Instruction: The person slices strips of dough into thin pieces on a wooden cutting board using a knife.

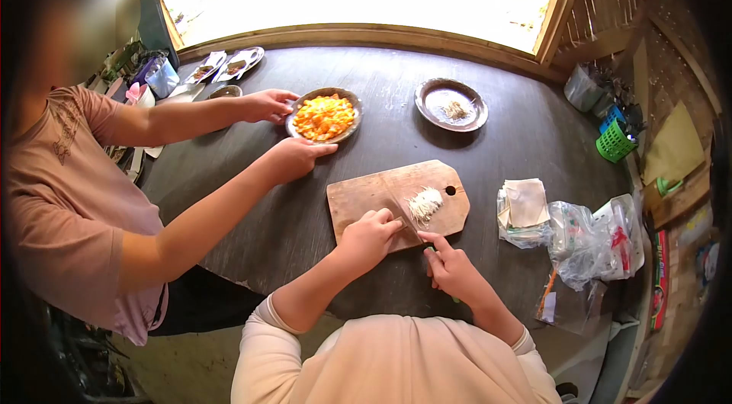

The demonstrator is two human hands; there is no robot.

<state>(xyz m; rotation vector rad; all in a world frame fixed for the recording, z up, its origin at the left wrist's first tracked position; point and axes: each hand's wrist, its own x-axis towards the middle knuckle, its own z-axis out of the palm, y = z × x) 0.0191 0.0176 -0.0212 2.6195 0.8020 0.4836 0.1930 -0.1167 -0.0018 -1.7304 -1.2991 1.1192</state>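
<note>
A wooden cutting board lies on the dark table in front of me. On its right part, near the hole, sits a small pile of thin white shreds. My right hand is closed round the handle of a knife, whose blade rests over the board just left of the pile. My left hand is on the board's lower edge beside the blade, fingers curled together; what they hold, if anything, is too small to make out.
At my left, a co-worker's two hands hold a bowl of orange and yellow pieces. A plate with a small heap stands beyond the board. Stacked papers and plastic bags lie right; a green basket stands at the far right.
</note>
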